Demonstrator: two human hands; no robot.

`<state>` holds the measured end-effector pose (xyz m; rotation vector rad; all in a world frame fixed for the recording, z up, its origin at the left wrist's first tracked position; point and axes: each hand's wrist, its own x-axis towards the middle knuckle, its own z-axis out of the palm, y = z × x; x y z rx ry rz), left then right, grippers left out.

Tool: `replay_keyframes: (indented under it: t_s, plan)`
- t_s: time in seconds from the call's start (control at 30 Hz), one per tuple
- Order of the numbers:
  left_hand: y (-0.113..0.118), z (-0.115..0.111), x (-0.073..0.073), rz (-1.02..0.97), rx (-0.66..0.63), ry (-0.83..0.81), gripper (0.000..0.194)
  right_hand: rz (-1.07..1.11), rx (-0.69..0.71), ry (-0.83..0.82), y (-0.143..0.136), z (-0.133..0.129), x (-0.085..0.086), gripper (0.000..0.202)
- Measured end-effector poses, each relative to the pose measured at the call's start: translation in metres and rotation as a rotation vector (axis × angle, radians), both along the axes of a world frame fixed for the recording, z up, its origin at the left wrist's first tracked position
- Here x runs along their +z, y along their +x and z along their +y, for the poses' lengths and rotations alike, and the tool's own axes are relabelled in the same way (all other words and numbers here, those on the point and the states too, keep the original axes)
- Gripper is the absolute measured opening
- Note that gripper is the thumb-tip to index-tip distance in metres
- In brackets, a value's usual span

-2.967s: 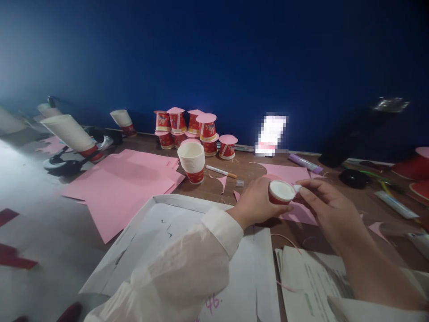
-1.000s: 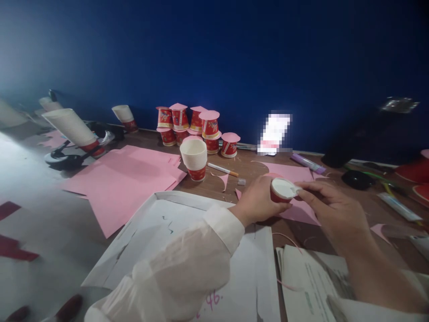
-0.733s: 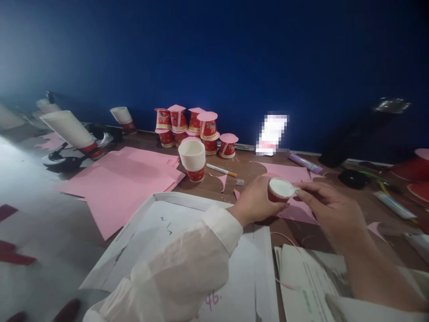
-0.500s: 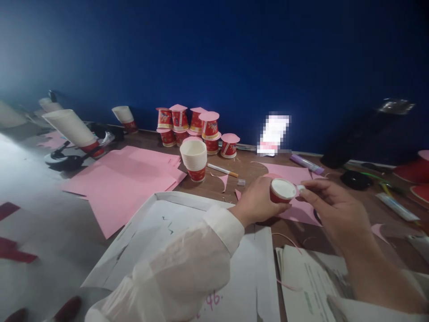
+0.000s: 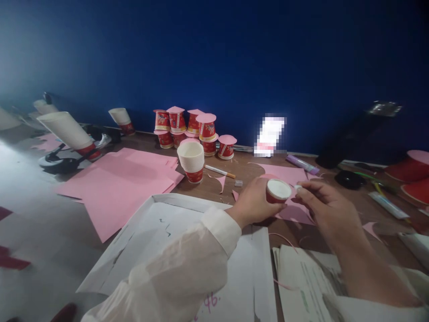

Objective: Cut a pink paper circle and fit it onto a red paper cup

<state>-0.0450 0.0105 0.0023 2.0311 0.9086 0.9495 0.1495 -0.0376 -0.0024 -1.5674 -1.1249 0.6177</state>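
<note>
My left hand [image 5: 250, 201] is wrapped round a small red paper cup [image 5: 279, 190], whose round whitish end faces up toward me. Beside the cup's right rim, the thumb and fingers of my right hand [image 5: 330, 214] pinch a small white piece [image 5: 297, 188]; its kind is too small to make out. Under both hands lies cut pink paper [image 5: 284, 172]. Left of them stands a stack of paper cups [image 5: 191, 158], white inside with a red band low down. Behind it, several red cups [image 5: 207, 127] topped with pink paper discs are piled in two levels.
A white box lid [image 5: 157, 255] lies in front, with pink sheets [image 5: 130, 179] to its left. Scissors [image 5: 60, 158] and a leaning cup stack [image 5: 67, 129] are farther left. A lit phone [image 5: 270, 136] and a purple tube [image 5: 302, 164] are near the blue wall. Papers [image 5: 304, 281] lie front right.
The whole view has shifted slightly. My left hand keeps its hold on the cup, and my right hand still pinches the white piece close to the rim.
</note>
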Motion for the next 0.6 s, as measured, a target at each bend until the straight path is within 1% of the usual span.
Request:
replay_keyframes:
  t_s: [0.1,0.13,0.2,0.27,0.37,0.43,0.53,0.6]
  plan:
    - [0.0006,-0.0001,0.0004,0.025,-0.001,0.024,0.037,0.404,0.045,0.029,-0.0036,0.0044,-0.0001,0.043]
    - [0.0007,0.0000,0.0003,0.030,0.001,0.023,0.037,0.498,0.075,0.032,-0.0048,0.0053,0.0003,0.045]
    - [0.0009,0.0000,-0.0002,0.025,0.012,-0.003,0.042,0.595,0.119,0.009,-0.0067,0.0065,0.0011,0.047]
    - [0.0010,0.0003,-0.0012,0.005,0.018,-0.037,0.052,0.622,0.125,-0.003,-0.0073,0.0073,0.0012,0.045]
    - [0.0016,0.0010,-0.0035,-0.016,0.024,-0.054,0.065,0.608,0.114,0.014,-0.0062,0.0085,-0.0004,0.042]
    - [0.0022,0.0017,-0.0051,-0.015,0.042,-0.059,0.067,0.568,0.113,0.038,-0.0051,0.0091,-0.0022,0.040]
    - [0.0026,0.0023,-0.0069,0.002,0.050,-0.055,0.061,0.477,0.109,0.053,-0.0037,0.0086,-0.0045,0.039]
    - [0.0023,0.0024,-0.0074,0.011,0.039,-0.043,0.059,0.332,0.102,0.079,-0.0034,0.0067,-0.0045,0.037]
